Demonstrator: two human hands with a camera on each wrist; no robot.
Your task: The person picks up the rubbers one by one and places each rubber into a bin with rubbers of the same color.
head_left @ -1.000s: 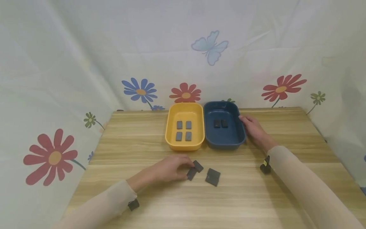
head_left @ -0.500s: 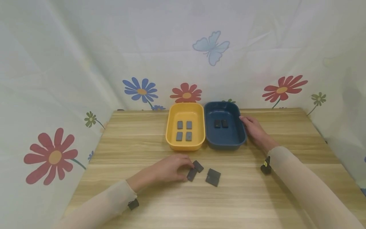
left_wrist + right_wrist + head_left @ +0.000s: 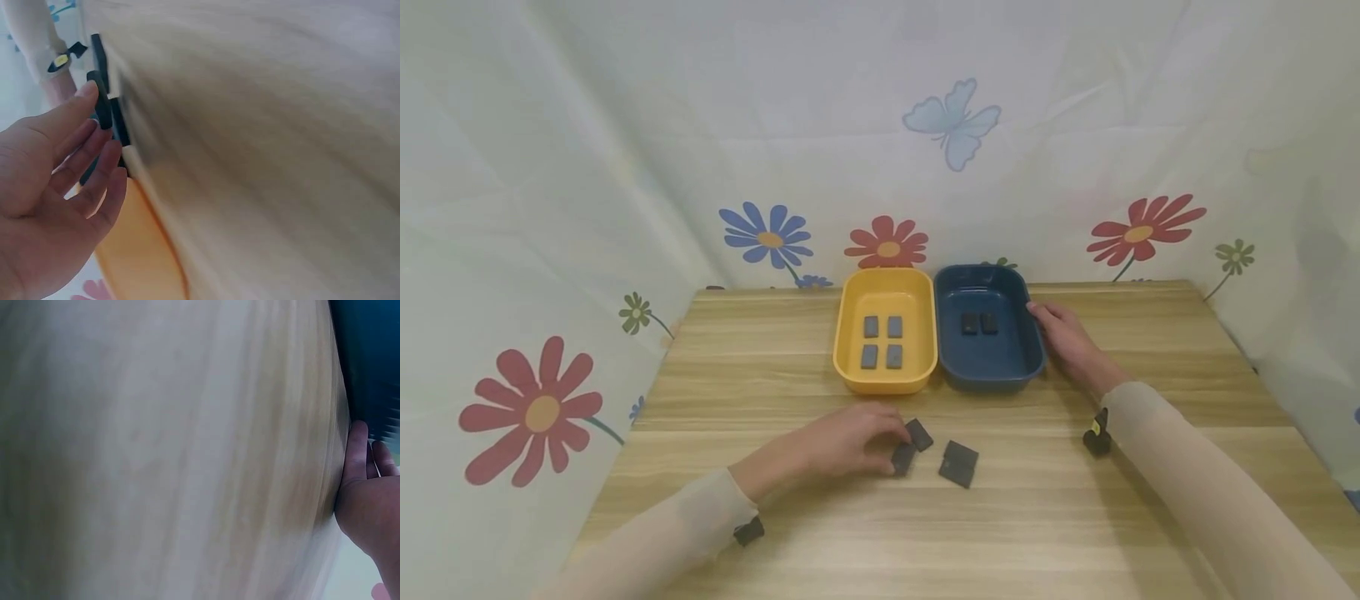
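In the head view my left hand (image 3: 853,442) pinches a small dark rectangular tile (image 3: 903,458) between thumb and fingertips. The left wrist view shows this tile tipped up on edge, with the thumb (image 3: 86,90) on its near face. Another dark tile (image 3: 919,435) lies right beside those fingertips. Slightly to the right, two more dark tiles (image 3: 958,464) lie against each other on the wooden table (image 3: 1015,533). My right hand (image 3: 1070,337) rests its fingers on the right side of a dark blue bin (image 3: 988,361), which holds two dark tiles (image 3: 979,323).
A yellow bin (image 3: 887,385) stands against the left side of the blue one, with several lighter grey tiles (image 3: 870,327) in two rows inside. Behind the table's back edge hangs a white flower-print cloth (image 3: 820,125), which also runs along both sides.
The tile at my left fingertips has tilted up slightly in the pinch and moved a little. My right hand and both bins have stayed in place.
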